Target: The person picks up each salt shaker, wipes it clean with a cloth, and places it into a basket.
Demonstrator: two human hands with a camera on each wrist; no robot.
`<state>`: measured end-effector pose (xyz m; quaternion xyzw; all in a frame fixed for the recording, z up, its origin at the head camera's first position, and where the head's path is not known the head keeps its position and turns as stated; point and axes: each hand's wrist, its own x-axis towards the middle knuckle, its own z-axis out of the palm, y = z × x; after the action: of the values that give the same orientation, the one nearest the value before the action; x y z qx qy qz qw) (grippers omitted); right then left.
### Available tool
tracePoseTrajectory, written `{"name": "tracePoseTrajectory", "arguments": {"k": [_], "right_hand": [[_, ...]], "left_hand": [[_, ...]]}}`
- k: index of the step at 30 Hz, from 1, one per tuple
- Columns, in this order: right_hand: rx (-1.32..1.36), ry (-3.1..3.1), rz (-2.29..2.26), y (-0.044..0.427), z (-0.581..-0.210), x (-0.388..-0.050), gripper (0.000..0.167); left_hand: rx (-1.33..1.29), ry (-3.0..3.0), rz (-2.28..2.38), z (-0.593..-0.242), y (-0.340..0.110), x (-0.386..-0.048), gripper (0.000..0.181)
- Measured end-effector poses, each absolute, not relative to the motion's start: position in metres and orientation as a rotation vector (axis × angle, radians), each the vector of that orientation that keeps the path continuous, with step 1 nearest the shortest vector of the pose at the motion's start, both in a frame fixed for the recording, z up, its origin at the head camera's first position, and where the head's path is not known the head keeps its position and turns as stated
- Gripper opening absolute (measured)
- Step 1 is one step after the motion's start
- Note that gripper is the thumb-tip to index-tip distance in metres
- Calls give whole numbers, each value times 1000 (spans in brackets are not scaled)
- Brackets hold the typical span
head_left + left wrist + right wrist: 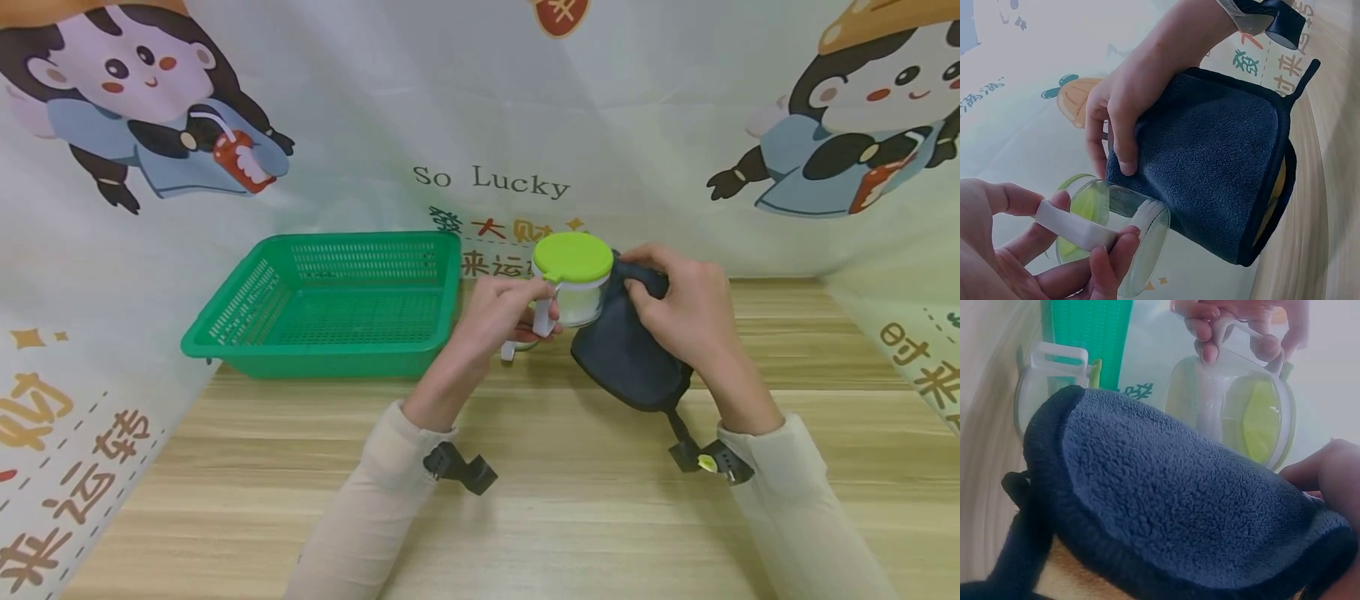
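Observation:
My left hand (501, 312) grips the white handle (1075, 226) of a clear jar (581, 304) with a lime-green lid (573, 257), held above the table. Beside it, my right hand (684, 307) pinches the upper part of a folded dark blue-grey cloth (630, 358), which hangs down at the jar's right side. Whether cloth and jar touch, I cannot tell. Black edging and a hanging loop (1305, 78) show on the cloth, with a yellowish layer (1072, 569) inside the fold. A second handled jar (1054, 394) stands behind my left hand, mostly hidden in the head view.
To the left is a green perforated basket (330, 362) on the wood-grain table (300, 467). A printed white sheet (360, 108) hangs behind and along the sides. Each wrist carries a small black camera.

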<state>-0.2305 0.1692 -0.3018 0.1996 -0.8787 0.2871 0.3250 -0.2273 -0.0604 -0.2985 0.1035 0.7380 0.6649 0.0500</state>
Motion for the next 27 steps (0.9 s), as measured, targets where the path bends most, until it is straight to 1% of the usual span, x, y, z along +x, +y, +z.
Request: {"name": "tracePoseTrajectory", "arguments": {"k": [6, 12, 17, 23, 27], "right_hand": [[531, -2471, 682, 171, -300, -230, 26], [594, -2630, 640, 171, -300, -230, 27], [558, -2574, 667, 170, -301, -230, 26], [519, -2350, 733, 170, -302, -231, 24], [521, -2368, 720, 171, -301, -232, 24]], "left_hand": [[310, 2248, 2026, -298, -60, -226, 30], [263, 2231, 2055, -296, -61, -226, 29], [259, 2230, 2050, -297, -61, -225, 29], [284, 2245, 2024, -298, -60, -225, 31], [287, 2237, 2039, -297, -60, -225, 31]]}}
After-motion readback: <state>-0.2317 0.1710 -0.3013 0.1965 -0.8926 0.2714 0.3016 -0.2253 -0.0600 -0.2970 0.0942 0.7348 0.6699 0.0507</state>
